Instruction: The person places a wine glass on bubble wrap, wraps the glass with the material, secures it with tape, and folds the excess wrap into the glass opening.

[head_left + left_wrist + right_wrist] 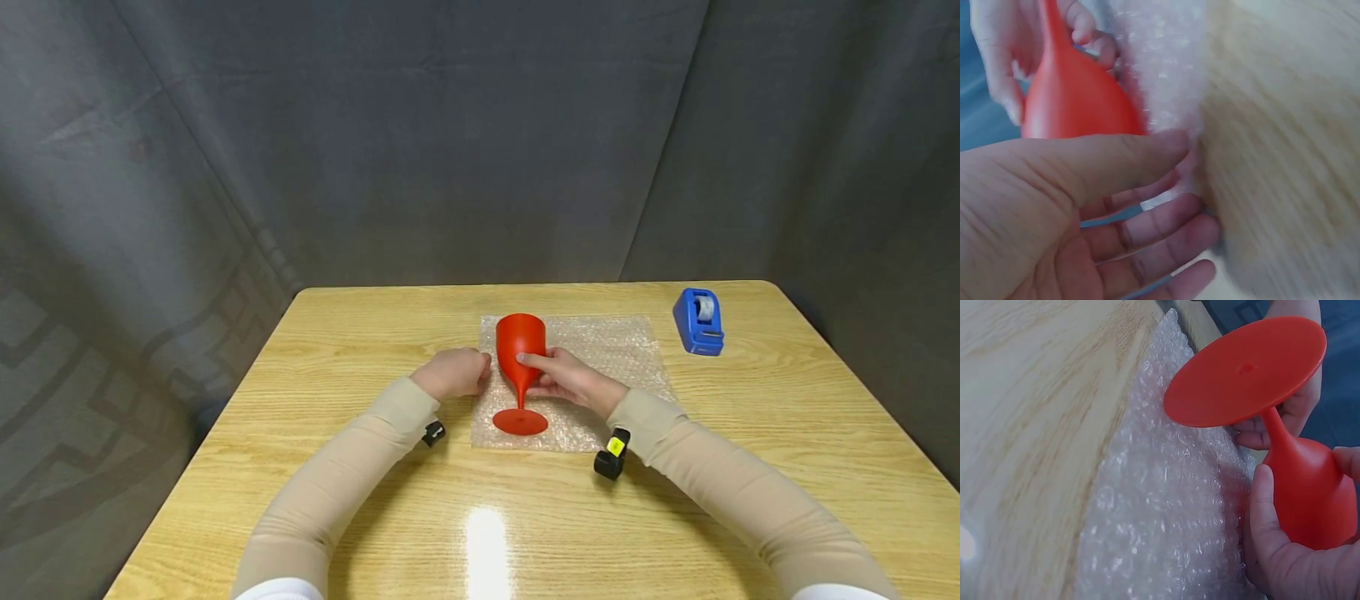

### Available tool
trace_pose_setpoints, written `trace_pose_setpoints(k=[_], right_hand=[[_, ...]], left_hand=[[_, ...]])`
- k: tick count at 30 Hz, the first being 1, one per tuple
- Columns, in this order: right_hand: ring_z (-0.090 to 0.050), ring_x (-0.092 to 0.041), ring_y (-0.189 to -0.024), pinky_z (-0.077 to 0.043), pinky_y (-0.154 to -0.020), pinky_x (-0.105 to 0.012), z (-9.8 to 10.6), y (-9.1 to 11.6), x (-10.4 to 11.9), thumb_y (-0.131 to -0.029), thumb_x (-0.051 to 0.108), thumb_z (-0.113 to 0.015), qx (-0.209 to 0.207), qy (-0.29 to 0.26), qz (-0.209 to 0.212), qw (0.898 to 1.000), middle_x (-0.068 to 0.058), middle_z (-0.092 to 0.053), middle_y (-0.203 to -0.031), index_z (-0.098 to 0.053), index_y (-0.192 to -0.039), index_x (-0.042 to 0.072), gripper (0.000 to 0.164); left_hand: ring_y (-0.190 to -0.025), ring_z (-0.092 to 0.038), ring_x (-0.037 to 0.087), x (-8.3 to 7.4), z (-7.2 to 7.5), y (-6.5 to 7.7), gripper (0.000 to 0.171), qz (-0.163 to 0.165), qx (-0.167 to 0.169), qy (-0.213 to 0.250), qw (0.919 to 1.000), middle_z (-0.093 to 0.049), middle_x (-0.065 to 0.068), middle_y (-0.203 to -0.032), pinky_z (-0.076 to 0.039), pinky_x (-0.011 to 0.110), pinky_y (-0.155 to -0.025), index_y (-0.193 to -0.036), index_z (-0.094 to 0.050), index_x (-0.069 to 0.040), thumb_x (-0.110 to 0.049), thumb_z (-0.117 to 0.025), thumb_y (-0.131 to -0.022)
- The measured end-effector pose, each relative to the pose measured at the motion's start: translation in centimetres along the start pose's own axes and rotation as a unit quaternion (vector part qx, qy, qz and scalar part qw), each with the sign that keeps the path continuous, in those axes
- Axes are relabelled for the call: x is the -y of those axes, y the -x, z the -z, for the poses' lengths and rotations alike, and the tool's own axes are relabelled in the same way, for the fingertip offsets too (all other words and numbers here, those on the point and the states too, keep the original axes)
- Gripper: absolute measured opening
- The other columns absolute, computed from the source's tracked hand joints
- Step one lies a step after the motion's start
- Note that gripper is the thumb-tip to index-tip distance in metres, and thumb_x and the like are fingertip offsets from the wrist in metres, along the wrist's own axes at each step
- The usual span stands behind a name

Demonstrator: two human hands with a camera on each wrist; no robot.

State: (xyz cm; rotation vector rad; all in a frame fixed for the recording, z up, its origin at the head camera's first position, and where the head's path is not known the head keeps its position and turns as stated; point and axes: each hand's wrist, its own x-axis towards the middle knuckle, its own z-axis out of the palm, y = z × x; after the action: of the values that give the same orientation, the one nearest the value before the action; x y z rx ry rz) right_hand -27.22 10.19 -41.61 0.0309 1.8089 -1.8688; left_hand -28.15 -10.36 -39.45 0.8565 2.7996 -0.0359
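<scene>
my right hand pinches the red cup over the left side of the bubble wrap, foot toward the table's near edge; i'm likely positioning it. whether my curled left hand pinches the wrap, i cannot tell; next probably needs its edge caught.

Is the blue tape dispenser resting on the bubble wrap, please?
No, the blue tape dispenser sits on the table, right of the bubble wrap.

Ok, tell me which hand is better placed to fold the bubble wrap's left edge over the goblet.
Left, most likely: the left hand is at that edge of the bubble wrap, while the right hand grips the red goblet.
</scene>
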Motion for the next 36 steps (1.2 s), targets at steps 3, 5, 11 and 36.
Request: trace_pose_setpoints(k=[3, 5, 11, 36], right_hand=[[-0.066, -0.013, -0.067, -0.059, -0.071, -0.027, 0.1, 0.0, 0.0, -0.095, 0.024, -0.058, 0.001, -0.004, -0.003, 1.000, -0.011, -0.060, -0.094, -0.029, -0.130, -0.009, 0.056], [-0.066, -0.013, -0.067, -0.059, -0.071, -0.027, 0.1, 0.0, 0.0, -0.095, 0.024, -0.058, 0.000, -0.005, -0.006, 1.000, -0.011, -0.060, -0.094, -0.028, -0.130, -0.009, 0.056], [-0.066, -0.014, -0.068, -0.060, -0.072, -0.028, 0.0, 0.0, 0.0, -0.095, 0.023, -0.059, -0.006, -0.007, -0.010, 1.000, -0.012, -0.060, -0.097, -0.027, -0.130, -0.008, 0.057], [-0.065, -0.015, -0.070, -0.060, -0.072, -0.029, 0.2, 0.0, -0.1, -0.096, 0.025, -0.057, 0.008, -0.016, -0.014, 1.000, -0.013, -0.058, -0.098, -0.027, -0.133, -0.009, 0.059]], left_hand=[[-0.070, -0.047, 0.016, 0.1, 0.3, 0.0, 0.011, 0.005, 0.014, 0.031, 0.9994, -0.052, 0.001, -0.075, -0.045, 0.028, -0.065, -0.082, -0.057, -0.012, -0.012, -0.059, -0.093], [-0.073, -0.049, 0.016, 0.3, 0.4, 0.0, 0.009, 0.013, 0.022, 0.059, 0.9979, -0.054, 0.002, -0.078, -0.046, 0.029, -0.069, -0.088, -0.058, -0.009, -0.011, -0.055, -0.096], [-0.089, -0.057, 0.023, 1.0, 0.6, 0.0, 0.019, 0.035, 0.004, 0.138, 0.9898, -0.062, 0.014, -0.098, -0.051, 0.038, -0.087, -0.106, -0.056, 0.003, -0.011, -0.044, -0.101], [-0.078, -0.062, 0.020, 1.9, -0.5, -1.4, 0.042, 0.159, 0.046, 0.689, 0.7058, -0.058, 0.014, -0.098, -0.056, 0.041, -0.088, -0.137, -0.041, 0.005, 0.004, -0.031, -0.096]])
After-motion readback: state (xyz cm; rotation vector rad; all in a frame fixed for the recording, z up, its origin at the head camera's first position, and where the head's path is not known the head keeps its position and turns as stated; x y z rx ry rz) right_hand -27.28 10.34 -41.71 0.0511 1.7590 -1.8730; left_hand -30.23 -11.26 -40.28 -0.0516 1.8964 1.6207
